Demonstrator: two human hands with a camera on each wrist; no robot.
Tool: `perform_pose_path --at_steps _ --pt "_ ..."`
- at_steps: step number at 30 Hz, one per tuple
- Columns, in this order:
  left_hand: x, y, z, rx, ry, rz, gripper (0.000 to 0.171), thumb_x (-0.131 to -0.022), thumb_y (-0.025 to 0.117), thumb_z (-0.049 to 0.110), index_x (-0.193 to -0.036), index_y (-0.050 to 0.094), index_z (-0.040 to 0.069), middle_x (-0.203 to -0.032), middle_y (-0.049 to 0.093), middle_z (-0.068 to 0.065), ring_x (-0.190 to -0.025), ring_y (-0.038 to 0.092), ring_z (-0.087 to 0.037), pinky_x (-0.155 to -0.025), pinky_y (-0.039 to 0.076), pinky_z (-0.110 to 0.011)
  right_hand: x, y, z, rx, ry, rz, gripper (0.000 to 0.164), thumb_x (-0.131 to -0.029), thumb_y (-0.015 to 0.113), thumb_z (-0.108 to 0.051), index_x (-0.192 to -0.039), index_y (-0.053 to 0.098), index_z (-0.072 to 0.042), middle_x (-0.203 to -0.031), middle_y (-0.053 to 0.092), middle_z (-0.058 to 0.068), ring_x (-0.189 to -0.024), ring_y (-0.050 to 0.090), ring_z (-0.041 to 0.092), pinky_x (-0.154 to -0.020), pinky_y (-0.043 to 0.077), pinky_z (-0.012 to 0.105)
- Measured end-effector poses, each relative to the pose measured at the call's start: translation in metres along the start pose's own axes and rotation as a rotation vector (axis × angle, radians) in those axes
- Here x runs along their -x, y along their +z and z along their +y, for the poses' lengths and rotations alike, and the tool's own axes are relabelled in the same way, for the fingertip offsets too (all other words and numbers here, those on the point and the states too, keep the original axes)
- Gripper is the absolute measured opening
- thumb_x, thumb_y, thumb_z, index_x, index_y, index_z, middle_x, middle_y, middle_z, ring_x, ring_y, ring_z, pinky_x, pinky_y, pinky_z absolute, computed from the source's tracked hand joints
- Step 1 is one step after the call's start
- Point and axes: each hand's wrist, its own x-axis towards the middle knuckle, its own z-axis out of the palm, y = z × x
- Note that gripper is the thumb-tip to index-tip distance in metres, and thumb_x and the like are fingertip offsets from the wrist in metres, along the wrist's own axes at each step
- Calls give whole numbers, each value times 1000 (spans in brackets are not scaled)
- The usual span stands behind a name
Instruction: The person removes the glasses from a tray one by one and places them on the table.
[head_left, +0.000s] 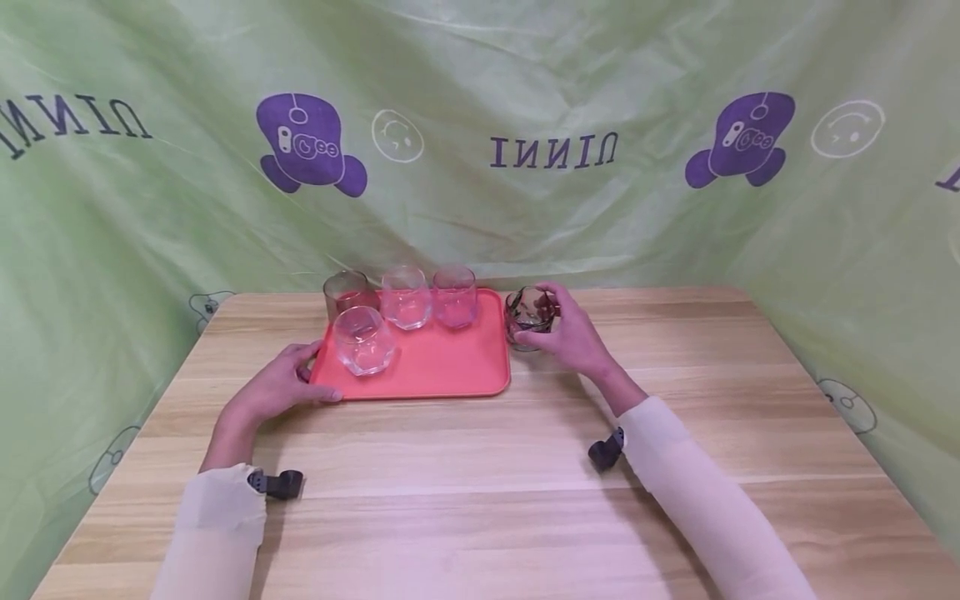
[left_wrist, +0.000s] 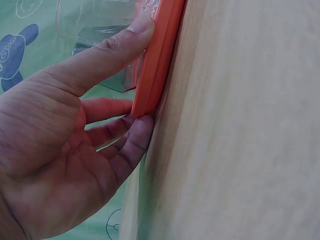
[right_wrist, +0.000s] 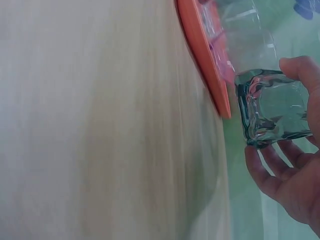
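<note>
My left hand (head_left: 281,385) grips the left end of a red tray (head_left: 450,367). In the left wrist view its thumb lies along the tray's rim (left_wrist: 157,65) and the fingertips touch the corner from below. Beyond the tray's right edge, my right hand (head_left: 573,333) holds a dark-tinted glass tumbler (head_left: 529,317) between thumb and fingers. The right wrist view shows a gap under the tumbler's thick base (right_wrist: 248,110), so it is off the tabletop. On the tray stand a clear glass (head_left: 364,342) at front left and another clear glass (head_left: 407,298) behind.
A brownish glass (head_left: 347,292) stands at the tray's back left corner, and a faintly purple glass (head_left: 455,297) at its back, right of the middle. The wooden table (head_left: 465,500) is bordered by a green printed curtain (head_left: 555,217) behind and on both sides.
</note>
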Motion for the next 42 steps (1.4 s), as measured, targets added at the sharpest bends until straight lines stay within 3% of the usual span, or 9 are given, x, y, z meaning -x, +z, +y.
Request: perform_pose_path --at_steps 8,21,35,42 --pt "-1 0 1 1 2 -1 104 -83 89 33 -159 29 -4 -137 40 -27 -99 49 -33 -79 47 -40 -3 -24 8 13 70 41 93 -80 91 -22 -154 37 -9 -139 52 22 -123 53 40 -99 49 53" --pt "1 1 2 15 12 0 104 -83 88 33 -159 29 -5 -136 40 -27 -98 49 -33 -77 47 -38 -21 -38 30 2 198 109 97 -80 91 -22 -157 32 -11 -144 50 18 -128 50 41 -106 40 56" --pt "1 1 3 18 10 9 102 -83 89 31 -158 30 -7 -133 41 -26 -95 49 -31 -74 45 -38 -32 -37 41 -38 224 136 99 -79 90 -18 -157 30 -9 -144 50 17 -129 50 40 -108 39 53" --pt "0 1 3 11 13 11 102 -83 88 32 -158 30 -6 -135 40 -26 -95 49 -31 -75 45 -38 -35 -33 44 -64 243 164 99 -81 89 -15 -159 27 -7 -146 47 23 -131 48 43 -109 40 51"
